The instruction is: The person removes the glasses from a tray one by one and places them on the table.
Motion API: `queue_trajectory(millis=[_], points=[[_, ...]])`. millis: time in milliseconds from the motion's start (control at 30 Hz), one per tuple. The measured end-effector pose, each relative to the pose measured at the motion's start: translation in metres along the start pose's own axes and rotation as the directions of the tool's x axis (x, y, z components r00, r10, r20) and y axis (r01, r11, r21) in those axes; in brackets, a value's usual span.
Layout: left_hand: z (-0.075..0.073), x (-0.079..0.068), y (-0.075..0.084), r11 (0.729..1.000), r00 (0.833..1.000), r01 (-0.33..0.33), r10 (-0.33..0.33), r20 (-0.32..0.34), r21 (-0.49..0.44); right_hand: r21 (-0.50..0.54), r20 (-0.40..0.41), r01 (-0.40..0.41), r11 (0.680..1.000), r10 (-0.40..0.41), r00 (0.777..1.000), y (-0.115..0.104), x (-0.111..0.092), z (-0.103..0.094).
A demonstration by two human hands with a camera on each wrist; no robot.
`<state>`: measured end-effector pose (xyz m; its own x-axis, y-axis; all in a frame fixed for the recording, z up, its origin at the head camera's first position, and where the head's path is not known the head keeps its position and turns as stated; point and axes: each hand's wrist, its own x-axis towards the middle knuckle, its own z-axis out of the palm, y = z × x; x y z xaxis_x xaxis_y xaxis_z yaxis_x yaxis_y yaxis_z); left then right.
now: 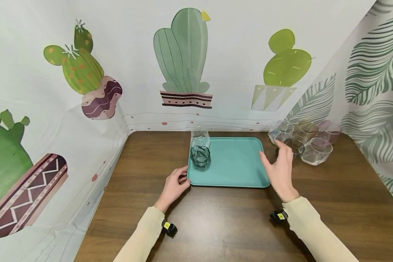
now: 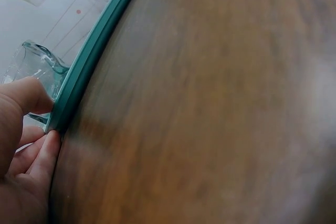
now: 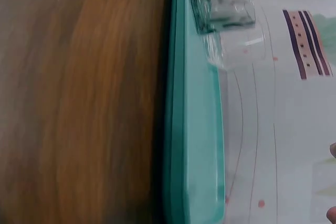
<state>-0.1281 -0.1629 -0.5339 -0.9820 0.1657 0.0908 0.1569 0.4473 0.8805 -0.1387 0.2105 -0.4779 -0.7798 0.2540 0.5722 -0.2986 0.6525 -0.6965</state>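
Note:
A teal tray (image 1: pixel 235 160) lies on the wooden table. My left hand (image 1: pixel 175 185) pinches its near left corner, thumb and fingers about the rim, as the left wrist view also shows. On the tray's left side stand a dark green glass (image 1: pixel 200 157) and, behind it, a clear glass (image 1: pixel 199 135). Over the tray's right edge, my right hand (image 1: pixel 281 173) is raised with thumb and fingers spread apart. It is nearest to a dark grey glass (image 1: pixel 295 146), partly hidden behind the fingers. Only fingertips (image 3: pixel 332 214) of this hand show in the right wrist view.
Beside the dark grey glass stand a clear glass (image 1: pixel 317 152), another clear glass (image 1: pixel 281 130), an amber glass (image 1: pixel 306 130) and a pink glass (image 1: pixel 329 131). A cloth printed with cacti (image 1: pixel 183 54) hangs behind the table (image 1: pixel 216 222).

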Motion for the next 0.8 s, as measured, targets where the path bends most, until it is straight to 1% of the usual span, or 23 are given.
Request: queue_trajectory(millis=[200, 333, 400, 533, 700, 800], points=[[0.001, -0.001, -0.001, 1.000, 1.000, -0.005, 0.005, -0.002, 0.001, 0.024, 0.083, -0.018, 1.000, 0.016, 0.996, -0.012, -0.006, 0.020], [0.001, -0.001, -0.002, 1.000, 1.000, -0.007, 0.007, -0.003, -0.001, 0.043, 0.156, -0.050, 0.998, 0.042, 0.987, -0.019, -0.009, 0.032], [0.001, -0.001, -0.002, 1.000, 1.000, -0.006, 0.006, -0.002, -0.002, 0.047, 0.206, -0.079, 0.996, 0.068, 0.976, -0.022, -0.011, 0.037], [0.001, -0.001, -0.001, 1.000, 1.000, -0.007, 0.007, -0.004, -0.002, 0.056, 0.301, -0.129, 0.990, 0.106, 0.948, -0.027, -0.013, 0.047], [0.000, 0.000, 0.000, 1.000, 1.000, -0.005, 0.005, -0.004, -0.003, 0.086, 0.379, -0.163, 0.983, 0.119, 0.918, -0.034, -0.012, 0.059], [0.000, 0.000, 0.000, 1.000, 1.000, -0.007, 0.007, -0.004, -0.002, 0.114, 0.432, -0.202, 0.973, 0.134, 0.892, -0.040, -0.011, 0.065]])
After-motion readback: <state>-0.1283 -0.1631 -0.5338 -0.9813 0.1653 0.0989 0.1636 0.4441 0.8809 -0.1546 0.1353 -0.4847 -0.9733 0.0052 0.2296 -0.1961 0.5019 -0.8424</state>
